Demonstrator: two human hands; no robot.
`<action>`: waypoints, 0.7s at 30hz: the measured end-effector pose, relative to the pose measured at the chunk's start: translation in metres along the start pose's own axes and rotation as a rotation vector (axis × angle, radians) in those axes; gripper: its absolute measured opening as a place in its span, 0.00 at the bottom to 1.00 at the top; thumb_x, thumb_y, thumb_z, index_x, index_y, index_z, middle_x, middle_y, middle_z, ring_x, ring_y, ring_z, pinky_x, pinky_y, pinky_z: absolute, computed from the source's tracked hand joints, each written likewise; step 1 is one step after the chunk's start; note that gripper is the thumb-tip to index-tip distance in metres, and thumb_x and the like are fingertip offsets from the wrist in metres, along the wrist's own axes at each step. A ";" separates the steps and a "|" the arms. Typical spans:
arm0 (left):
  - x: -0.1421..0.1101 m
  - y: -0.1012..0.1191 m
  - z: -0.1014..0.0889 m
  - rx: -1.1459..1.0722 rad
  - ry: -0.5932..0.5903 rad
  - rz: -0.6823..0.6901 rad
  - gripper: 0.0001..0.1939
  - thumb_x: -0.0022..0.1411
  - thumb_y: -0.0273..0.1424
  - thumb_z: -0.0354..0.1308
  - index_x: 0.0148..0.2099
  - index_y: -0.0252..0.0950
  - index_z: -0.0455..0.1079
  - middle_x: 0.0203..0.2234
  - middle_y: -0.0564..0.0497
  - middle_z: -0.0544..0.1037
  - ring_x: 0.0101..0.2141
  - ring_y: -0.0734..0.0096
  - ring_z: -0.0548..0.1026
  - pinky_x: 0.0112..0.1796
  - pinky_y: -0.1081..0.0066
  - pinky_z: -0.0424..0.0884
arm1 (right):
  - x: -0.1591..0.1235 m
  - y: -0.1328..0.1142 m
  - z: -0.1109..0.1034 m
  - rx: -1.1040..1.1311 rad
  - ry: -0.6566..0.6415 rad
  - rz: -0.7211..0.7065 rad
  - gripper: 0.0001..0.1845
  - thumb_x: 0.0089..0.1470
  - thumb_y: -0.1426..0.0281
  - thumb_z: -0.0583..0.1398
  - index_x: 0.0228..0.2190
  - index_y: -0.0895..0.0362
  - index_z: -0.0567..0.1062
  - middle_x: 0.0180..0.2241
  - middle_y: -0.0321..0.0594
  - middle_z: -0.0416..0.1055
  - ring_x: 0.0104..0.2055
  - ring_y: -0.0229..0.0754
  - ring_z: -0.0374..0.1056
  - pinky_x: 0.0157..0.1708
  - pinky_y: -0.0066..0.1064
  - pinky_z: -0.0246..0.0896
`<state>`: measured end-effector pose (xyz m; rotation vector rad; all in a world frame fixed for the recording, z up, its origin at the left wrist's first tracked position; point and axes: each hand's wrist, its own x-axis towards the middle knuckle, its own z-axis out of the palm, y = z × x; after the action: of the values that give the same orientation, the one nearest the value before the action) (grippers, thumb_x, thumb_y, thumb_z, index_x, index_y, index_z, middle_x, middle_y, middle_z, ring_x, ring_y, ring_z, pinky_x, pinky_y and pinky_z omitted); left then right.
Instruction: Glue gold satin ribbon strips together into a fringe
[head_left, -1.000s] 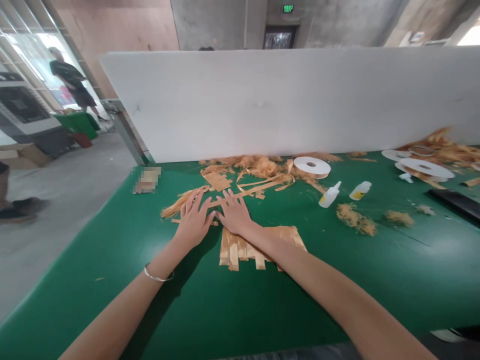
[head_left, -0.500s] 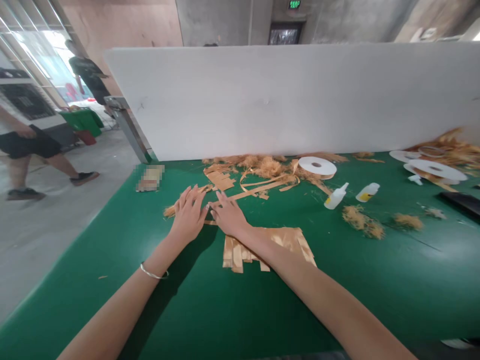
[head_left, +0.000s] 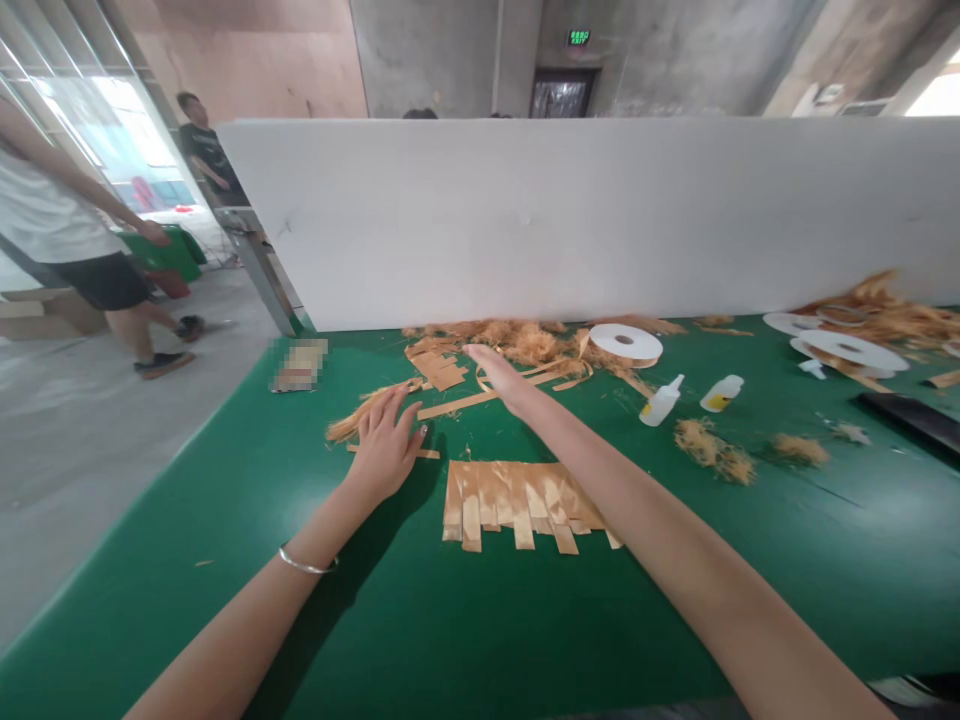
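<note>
My left hand (head_left: 387,444) lies flat and open on the green table (head_left: 225,520), its fingers touching thin tan strips (head_left: 360,415). My right hand (head_left: 504,377) is stretched out, fingers together, over long tan strips (head_left: 457,404) near the heap of tan fibre (head_left: 525,340); it holds nothing that I can see. A row of short tan strips laid side by side (head_left: 517,500) lies just in front of me, beside my right forearm.
A white board (head_left: 600,215) stands along the table's far edge. A white tape roll (head_left: 625,343), two small white bottles (head_left: 660,400), more rolls (head_left: 847,350) and fibre tufts (head_left: 712,450) lie to the right. People walk on the floor at left (head_left: 90,240).
My right hand has left the spot next to my left hand and reached forward toward the fibre heap, uncovering the row of strips. My left hand stayed put. The walking person came nearer.
</note>
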<state>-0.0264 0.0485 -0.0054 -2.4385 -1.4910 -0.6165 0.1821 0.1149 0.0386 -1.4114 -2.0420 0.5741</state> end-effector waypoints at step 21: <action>0.024 0.037 -0.013 -0.250 -0.653 0.006 0.21 0.47 0.49 0.60 0.36 0.38 0.70 0.36 0.47 0.64 0.45 0.52 0.61 0.41 0.60 0.58 | -0.118 0.060 -0.041 -0.133 -0.336 0.217 0.13 0.54 0.62 0.54 0.39 0.55 0.70 0.32 0.41 0.70 0.30 0.39 0.65 0.27 0.28 0.53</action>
<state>0.0128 0.0450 0.0184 -3.0218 -1.6950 0.0230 0.2829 0.0260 0.0044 -1.7261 -2.2323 0.8275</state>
